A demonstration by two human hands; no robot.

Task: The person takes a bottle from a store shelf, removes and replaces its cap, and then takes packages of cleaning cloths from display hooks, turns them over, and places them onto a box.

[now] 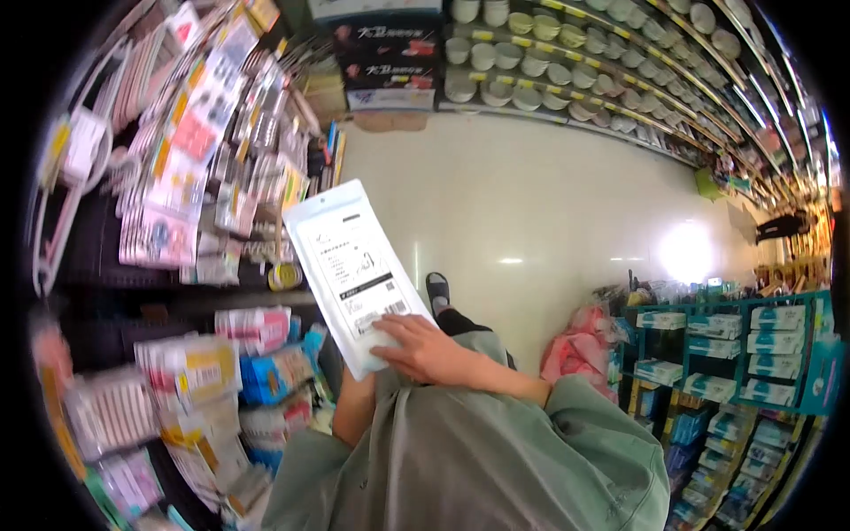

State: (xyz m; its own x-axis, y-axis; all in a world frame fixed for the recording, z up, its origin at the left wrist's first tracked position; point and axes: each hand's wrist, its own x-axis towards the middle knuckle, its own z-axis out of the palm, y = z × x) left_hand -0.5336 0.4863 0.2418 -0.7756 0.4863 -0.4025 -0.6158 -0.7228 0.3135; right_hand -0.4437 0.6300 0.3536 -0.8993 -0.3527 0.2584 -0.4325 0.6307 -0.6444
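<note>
A long, flat pale-blue and white package (347, 265) with a printed label of black text, a small drawing and a barcode is tilted in front of my body. My right hand (414, 348) lies across its lower right part, palm down, with the fingers spread over the label. My left forearm (354, 405) rises to the package's lower end from below. The fingers of my left hand are hidden behind the package, so their hold cannot be made out.
Racks of packaged goods (181, 168) stand close on the left, with more packs (190, 372) lower down. Shelves of bowls (540, 66) line the back. A pink plastic bag (580, 350) and a teal rack (730, 345) are at right. A person (784, 227) stands far right.
</note>
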